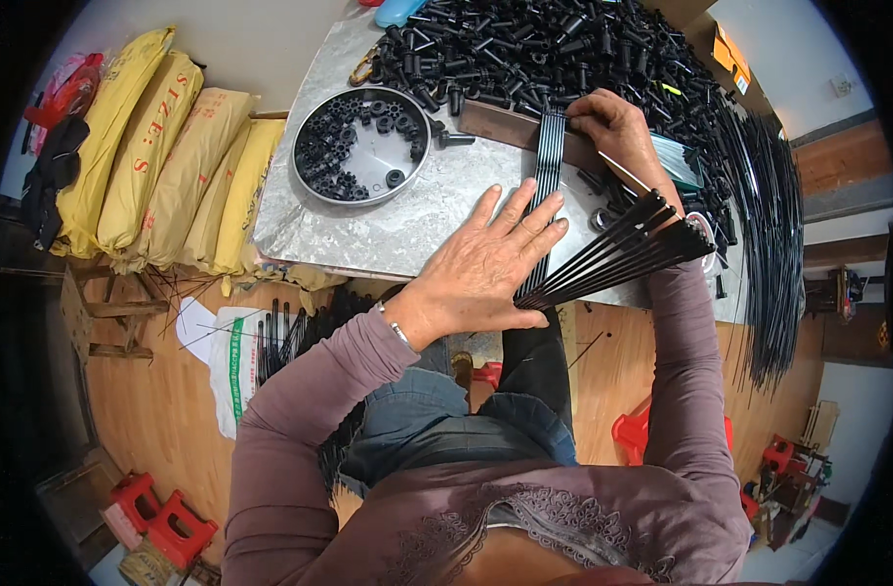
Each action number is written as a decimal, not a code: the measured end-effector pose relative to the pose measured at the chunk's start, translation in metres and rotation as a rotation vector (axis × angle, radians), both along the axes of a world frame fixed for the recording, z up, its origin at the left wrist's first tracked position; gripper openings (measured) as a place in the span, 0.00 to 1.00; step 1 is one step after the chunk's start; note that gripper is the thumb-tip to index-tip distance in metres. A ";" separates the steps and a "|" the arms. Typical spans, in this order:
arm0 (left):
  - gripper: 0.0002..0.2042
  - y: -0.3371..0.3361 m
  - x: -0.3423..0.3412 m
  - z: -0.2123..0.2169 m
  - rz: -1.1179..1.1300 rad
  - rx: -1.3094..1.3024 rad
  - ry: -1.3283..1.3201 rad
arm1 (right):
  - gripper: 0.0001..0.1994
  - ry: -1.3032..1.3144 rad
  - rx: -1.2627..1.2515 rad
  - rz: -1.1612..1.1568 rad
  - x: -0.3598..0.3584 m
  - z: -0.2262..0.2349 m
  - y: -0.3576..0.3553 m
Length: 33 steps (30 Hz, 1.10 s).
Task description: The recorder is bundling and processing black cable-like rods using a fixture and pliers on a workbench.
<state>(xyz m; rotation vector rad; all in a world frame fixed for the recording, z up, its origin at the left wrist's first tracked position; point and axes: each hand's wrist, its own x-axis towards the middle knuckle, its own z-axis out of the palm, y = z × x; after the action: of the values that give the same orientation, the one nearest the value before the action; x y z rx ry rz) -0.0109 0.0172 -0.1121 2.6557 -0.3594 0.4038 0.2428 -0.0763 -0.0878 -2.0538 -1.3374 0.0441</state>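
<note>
Wooden flooring ran under a counter topped with a sheet of dull metal, and on that sheet a flat row of thin black rods lay side by side, running from the near edge up toward a wooden strip. The left hand lay flat on the near end of the row, fingers spread and released, pressing rather than gripping. The right hand rested at the far end of the row, its fingertips pinched down on the rod tips against the strip. A second bunch of rods fanned out under the right forearm, its ends pointing past the counter edge. By the look of it, the step in hand was squaring the row so the ends sat level; the next move would likely call for keeping the rods flat and together while the far tips were handled. Around them, a round metal tray of small black rings sat to the left, a large heap of black tubes filled the back, and long black strands hung off the right. Yellow sacks leaned beyond the counter. The fanned bunch crowded the right wrist.
</note>
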 end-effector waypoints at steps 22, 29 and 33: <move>0.45 -0.002 -0.001 0.000 0.024 -0.057 -0.016 | 0.09 -0.487 -0.186 0.010 0.001 0.014 -0.018; 0.44 -0.001 -0.001 0.000 0.020 -0.062 -0.013 | 0.05 -0.368 -0.132 0.015 -0.003 0.012 -0.016; 0.45 -0.002 -0.001 0.002 0.018 -0.059 -0.012 | 0.05 -0.494 -0.206 0.055 0.001 0.014 -0.022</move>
<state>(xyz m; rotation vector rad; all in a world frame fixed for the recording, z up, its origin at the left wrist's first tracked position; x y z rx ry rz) -0.0115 0.0155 -0.1106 2.6016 -0.3224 0.4294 0.2441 -0.0981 -0.0733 -2.2925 -1.7454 -0.3350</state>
